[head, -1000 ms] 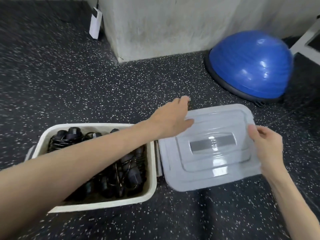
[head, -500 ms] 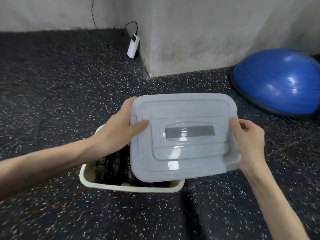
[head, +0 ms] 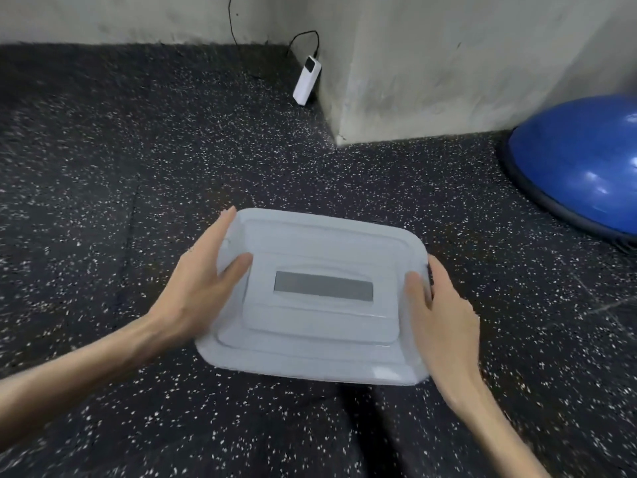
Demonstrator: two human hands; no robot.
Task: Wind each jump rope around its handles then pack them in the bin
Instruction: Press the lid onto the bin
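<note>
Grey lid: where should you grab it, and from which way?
Take the lid by its two short ends, one from each side, as the left hand and right hand do. It is wide and flat, and its edges overhang.

- No readable text, brand, number or sign is showing anywhere in this view.
- The lid is carrying a plain grey rectangular patch at its middle, with no lettering that can be made out.
- The white power bank is showing a small dark panel near its top, too small to read.
</note>
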